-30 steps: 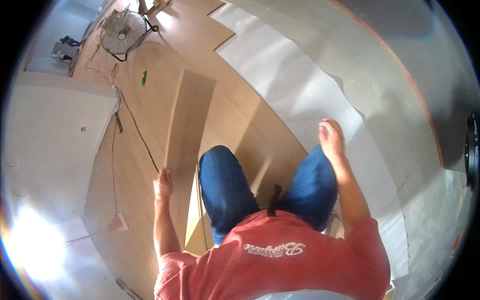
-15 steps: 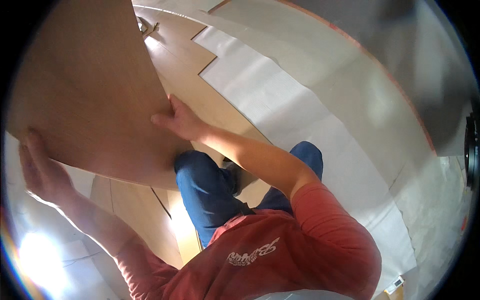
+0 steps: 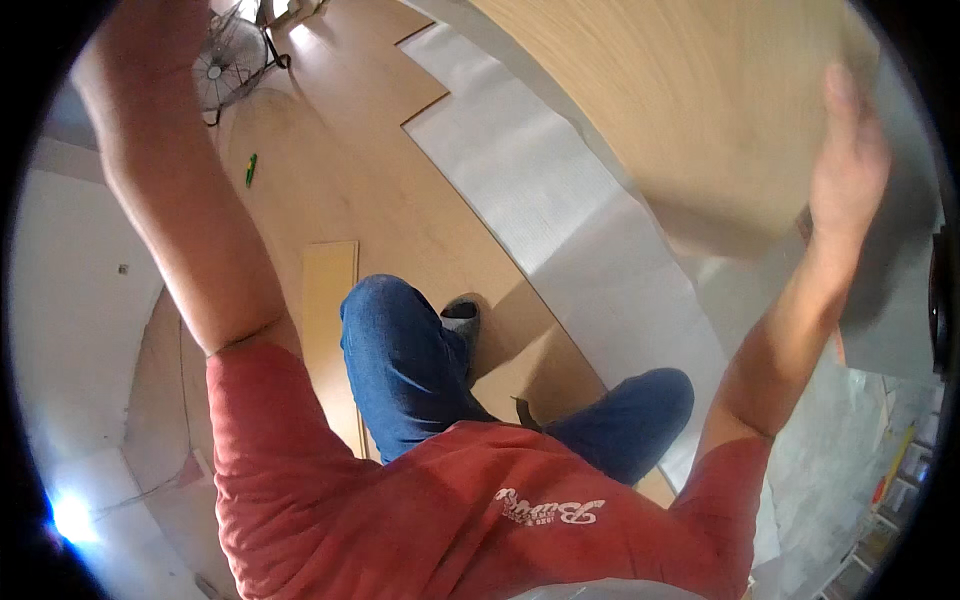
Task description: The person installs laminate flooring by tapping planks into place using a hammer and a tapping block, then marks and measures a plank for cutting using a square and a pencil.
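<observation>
A wide light-wood floor plank (image 3: 640, 90), blurred along its near edge, is raised at the upper right above the white underlay. My right hand (image 3: 850, 165) grips its right edge, with one finger stretched up along the board. At the upper left my left hand (image 3: 150, 35) is partly cut off by the picture's rim, and its fingers are hidden. That hand appears apart from the visible part of the plank. Laid wood flooring (image 3: 400, 200) spreads around my knees, its stepped edge meeting the white underlay sheet (image 3: 580, 210).
A black floor fan (image 3: 228, 68) stands at the far left. Nearer lies a small green tool (image 3: 251, 170), perhaps a pen or knife. A narrow plank piece (image 3: 328, 310) rests beside my left knee. A bright lamp (image 3: 75, 515) shines at lower left.
The plank has swung from the left side over to the upper right. My right hand moved right with it; my left hand rose to the upper left rim. The fan and green tool came into view.
</observation>
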Motion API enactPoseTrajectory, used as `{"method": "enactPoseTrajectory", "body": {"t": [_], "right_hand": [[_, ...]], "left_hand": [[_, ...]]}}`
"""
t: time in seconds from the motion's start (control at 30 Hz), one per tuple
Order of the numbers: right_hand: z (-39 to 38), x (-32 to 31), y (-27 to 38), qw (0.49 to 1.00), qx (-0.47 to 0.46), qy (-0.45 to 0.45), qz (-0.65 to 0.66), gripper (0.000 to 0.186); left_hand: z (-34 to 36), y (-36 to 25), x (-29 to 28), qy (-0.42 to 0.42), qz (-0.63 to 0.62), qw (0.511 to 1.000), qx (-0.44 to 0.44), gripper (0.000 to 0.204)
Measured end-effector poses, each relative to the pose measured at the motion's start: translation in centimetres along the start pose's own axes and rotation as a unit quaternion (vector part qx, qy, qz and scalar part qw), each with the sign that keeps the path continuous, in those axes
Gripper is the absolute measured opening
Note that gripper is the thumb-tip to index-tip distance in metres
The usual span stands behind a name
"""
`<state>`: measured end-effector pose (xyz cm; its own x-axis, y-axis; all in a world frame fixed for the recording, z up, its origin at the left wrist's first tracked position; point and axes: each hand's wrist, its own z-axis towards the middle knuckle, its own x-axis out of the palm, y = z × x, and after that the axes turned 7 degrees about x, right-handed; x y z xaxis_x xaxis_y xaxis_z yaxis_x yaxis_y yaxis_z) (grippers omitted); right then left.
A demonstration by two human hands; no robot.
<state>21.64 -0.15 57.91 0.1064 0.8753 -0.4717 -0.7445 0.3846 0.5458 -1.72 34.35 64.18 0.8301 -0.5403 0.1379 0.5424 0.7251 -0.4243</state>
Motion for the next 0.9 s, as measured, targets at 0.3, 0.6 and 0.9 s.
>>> {"method": "enactPoseTrajectory", "body": {"t": [0.3,0.6,0.9], "right_hand": [[-19.6,13.1,-21.4,0.846,0.24,0.34,-0.334,0.063],[-35.1,27.5,-26.1,0.736,0.367,0.48,-0.306,0.073],[-35.5,30.8,-29.3,0.749,0.318,0.484,-0.321,0.078]], "left_hand": [[-34.6,28.5,-3.5,0.219,0.037,0.765,-0.604,0.062],[-50.5,42.0,-12.2,0.345,0.154,0.651,-0.658,0.068],[-51.1,46.4,-12.5,0.405,0.157,0.58,-0.689,0.067]]}}
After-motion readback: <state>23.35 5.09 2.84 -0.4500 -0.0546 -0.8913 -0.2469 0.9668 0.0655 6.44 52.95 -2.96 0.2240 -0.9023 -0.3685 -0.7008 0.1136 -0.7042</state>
